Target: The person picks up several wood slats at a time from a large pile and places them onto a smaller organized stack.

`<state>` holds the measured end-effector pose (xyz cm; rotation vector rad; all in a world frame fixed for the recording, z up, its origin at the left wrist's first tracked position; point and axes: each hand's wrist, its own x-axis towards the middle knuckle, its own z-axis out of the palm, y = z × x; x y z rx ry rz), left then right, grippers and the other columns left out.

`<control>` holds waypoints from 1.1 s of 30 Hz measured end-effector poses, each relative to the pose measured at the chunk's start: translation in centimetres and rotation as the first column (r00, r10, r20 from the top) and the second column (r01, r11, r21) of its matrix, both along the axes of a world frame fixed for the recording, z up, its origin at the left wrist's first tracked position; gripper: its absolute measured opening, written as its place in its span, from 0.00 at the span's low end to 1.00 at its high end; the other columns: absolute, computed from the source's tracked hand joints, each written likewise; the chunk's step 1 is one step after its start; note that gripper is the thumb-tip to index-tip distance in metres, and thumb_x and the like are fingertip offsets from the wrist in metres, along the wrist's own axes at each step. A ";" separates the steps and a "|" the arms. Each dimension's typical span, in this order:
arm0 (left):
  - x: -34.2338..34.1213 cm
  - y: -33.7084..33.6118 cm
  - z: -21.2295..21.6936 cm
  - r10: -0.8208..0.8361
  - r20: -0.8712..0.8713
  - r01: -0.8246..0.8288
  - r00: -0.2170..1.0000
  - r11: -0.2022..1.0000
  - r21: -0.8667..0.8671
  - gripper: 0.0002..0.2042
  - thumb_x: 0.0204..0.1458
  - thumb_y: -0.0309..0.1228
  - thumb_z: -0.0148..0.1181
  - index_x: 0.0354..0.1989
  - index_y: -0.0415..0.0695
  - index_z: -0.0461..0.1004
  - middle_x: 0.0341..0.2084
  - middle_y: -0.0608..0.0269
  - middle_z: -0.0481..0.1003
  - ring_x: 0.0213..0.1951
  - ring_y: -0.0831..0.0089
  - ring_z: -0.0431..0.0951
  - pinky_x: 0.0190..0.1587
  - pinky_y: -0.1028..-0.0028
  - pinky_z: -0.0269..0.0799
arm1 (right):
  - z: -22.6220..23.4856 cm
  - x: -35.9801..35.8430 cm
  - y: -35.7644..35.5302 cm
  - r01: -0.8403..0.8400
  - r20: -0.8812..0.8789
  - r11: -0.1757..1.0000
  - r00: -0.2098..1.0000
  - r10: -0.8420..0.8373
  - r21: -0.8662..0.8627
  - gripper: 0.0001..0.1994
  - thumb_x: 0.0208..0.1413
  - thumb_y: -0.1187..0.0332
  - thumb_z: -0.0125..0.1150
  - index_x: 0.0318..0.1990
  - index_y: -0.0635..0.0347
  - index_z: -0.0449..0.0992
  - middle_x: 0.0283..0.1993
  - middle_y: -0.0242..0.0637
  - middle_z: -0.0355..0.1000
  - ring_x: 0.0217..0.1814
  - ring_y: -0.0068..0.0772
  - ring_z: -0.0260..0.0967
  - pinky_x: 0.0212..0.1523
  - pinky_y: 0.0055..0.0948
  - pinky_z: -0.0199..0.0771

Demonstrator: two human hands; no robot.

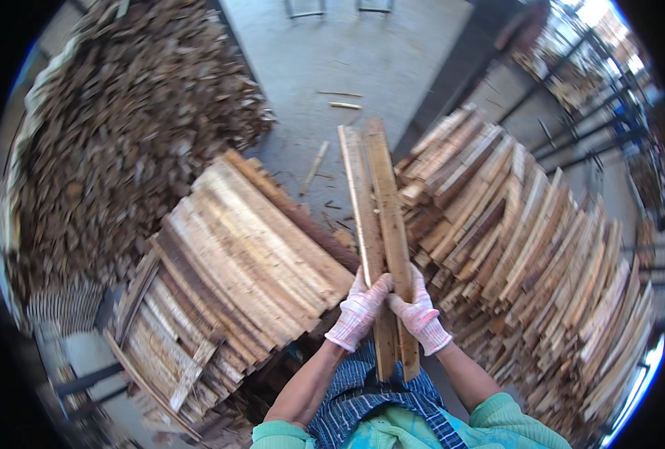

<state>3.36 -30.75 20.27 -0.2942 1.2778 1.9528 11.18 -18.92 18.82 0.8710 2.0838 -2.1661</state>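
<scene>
While both gloves are up in front of me, I've got a bundle of long wooden slats (pixel 380 224) standing almost upright, running from my lap away over the concrete floor (pixel 362 52). My left hand (pixel 359 310) is wrapped around the bundle's left edge, fingers curled tight on the wood. My right hand (pixel 420 314) is clamped on the right edge, just beside the left, fingertips nearly touching across the slats. The slats' lower ends drop past my wrists toward my blue striped apron (pixel 362 396).

Left of the bundle, a big stack of pale planks (pixel 235 277) lies fanned out, edges lined up, on a low support I can't make out. Right of it, another stack of boards (pixel 534 254) slopes away, rougher and more mixed in colour. Far left, a huge heap of bark and wood scraps (pixel 123 127) is piled high, with what looks like a pale sack wall along its edge. A few loose sticks (pixel 344 101) lie on the floor beyond.
</scene>
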 end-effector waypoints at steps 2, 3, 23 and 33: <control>-1.1 -1.7 1.5 0.010 -0.117 -0.023 0.993 0.993 -0.114 0.29 0.61 0.37 0.64 0.67 0.41 0.62 0.51 0.61 0.75 0.50 0.72 0.73 0.54 0.73 0.72 | -0.6 -1.9 -0.5 -0.036 -0.034 0.998 0.999 0.038 0.049 0.40 0.56 0.75 0.63 0.74 0.58 0.48 0.63 0.40 0.66 0.63 0.31 0.65 0.62 0.30 0.69; -2.3 -2.4 2.5 0.000 -0.269 -0.088 0.963 0.946 -0.312 0.34 0.59 0.39 0.66 0.69 0.40 0.58 0.45 0.60 0.75 0.44 0.74 0.74 0.45 0.74 0.74 | -0.7 -3.1 -0.3 -0.069 -0.053 0.996 0.996 0.072 0.061 0.41 0.56 0.75 0.62 0.75 0.58 0.47 0.64 0.41 0.65 0.63 0.32 0.66 0.62 0.30 0.69; -13.5 0.3 -10.1 -0.374 -0.452 -0.484 0.810 0.008 -0.875 0.44 0.51 0.44 0.58 0.72 0.31 0.48 0.74 0.38 0.45 0.75 0.41 0.40 0.74 0.44 0.32 | -5.6 -17.5 3.6 -0.407 0.070 0.823 0.907 0.415 0.397 0.36 0.51 0.59 0.71 0.64 0.63 0.62 0.49 0.45 0.75 0.48 0.34 0.72 0.50 0.32 0.74; -9.1 -20.1 -6.4 0.265 -0.806 -0.817 0.530 0.413 -0.401 0.25 0.61 0.34 0.59 0.65 0.40 0.63 0.56 0.47 0.70 0.61 0.58 0.69 0.64 0.63 0.64 | 2.0 -19.3 -7.2 -0.555 -0.053 0.497 0.630 0.775 0.667 0.30 0.47 0.70 0.68 0.60 0.64 0.66 0.48 0.45 0.74 0.49 0.34 0.72 0.52 0.34 0.74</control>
